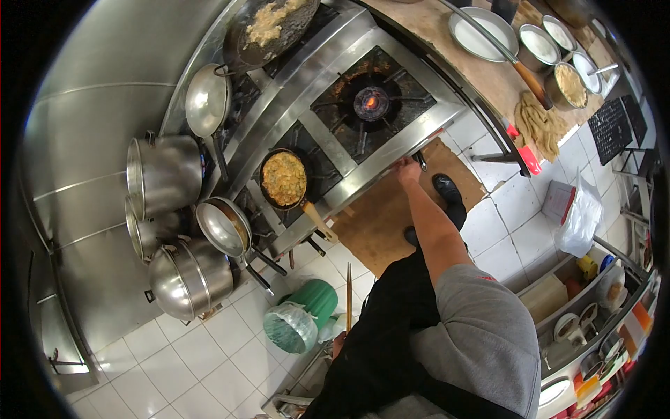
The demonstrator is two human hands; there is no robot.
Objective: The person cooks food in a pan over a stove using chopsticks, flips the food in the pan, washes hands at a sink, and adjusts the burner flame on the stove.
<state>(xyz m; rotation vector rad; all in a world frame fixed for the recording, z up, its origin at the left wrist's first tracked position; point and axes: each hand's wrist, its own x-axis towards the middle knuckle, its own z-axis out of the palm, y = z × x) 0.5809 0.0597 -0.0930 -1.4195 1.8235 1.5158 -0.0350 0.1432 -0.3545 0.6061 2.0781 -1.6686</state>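
My right hand reaches to the front edge of the steel stove, fingers curled in beside a dark control handle. What they grip there is hidden. The burner behind it glows orange. At my left side, my left hand is partly covered by the black apron. It is closed on long chopsticks that point upward in the view. A frying pan with a wooden handle sits on the left burner and holds a browned omelette-like pancake.
A large pan with fried food is at the upper left. Steel pots and small pans stand left. A green bin is on the tiles. Bowls and a cloth lie on the right counter; a ladle juts over it.
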